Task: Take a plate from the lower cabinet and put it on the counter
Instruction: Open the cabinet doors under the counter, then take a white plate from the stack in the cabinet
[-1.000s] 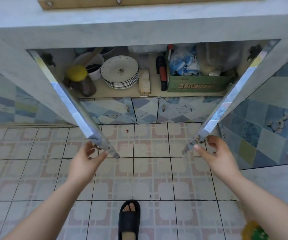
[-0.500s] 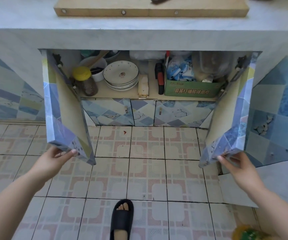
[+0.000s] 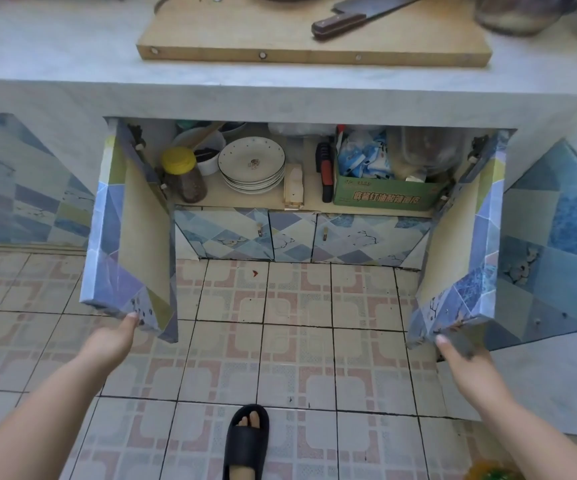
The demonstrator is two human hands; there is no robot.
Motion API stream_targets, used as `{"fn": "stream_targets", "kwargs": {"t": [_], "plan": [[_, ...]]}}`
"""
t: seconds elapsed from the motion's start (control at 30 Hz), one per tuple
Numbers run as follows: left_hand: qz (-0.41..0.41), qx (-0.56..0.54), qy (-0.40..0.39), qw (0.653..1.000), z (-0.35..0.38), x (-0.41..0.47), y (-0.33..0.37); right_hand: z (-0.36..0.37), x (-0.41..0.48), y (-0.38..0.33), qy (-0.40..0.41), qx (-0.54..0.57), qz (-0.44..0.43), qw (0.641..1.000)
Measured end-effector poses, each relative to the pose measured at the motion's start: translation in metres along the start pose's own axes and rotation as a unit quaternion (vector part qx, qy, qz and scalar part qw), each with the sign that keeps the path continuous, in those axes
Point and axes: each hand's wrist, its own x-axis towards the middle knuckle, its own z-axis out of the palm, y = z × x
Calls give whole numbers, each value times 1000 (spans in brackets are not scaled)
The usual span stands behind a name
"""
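Lower cabinet open, plates stacked flat, face up, on shelf beside yellow-lidded jar, green box holding packets, left hand and right hand gripping door edges.

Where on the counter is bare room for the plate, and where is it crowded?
Bare: the counter left of the cutting board, and the strip between the board's front edge and the counter's lip. Crowded: the board holds a cleaver; a blurred container sits right of it.
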Motion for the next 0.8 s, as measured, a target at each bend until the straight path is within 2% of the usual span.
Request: {"fn": "stream_targets", "kwargs": {"t": [0.13, 0.27, 0.33, 0.47, 0.8], "plan": [[-46, -8, -62, 997, -5, -22, -4, 25, -40, -7, -83, -39, 22, 996], [-16, -17, -105, 994, -2, -46, 9, 44, -72, -33, -126, -105, -55, 985], [9, -5, -102, 995, -4, -52, 23, 47, -81, -57, -126, -149, -109, 975], [75, 3, -90, 993, -12, -49, 59, 56, -90, -109, -123, -159, -190, 961], [163, -79, -149, 972, -25, -3, 115, 89, -74, -207, -88, -162, -252, 950]]}}
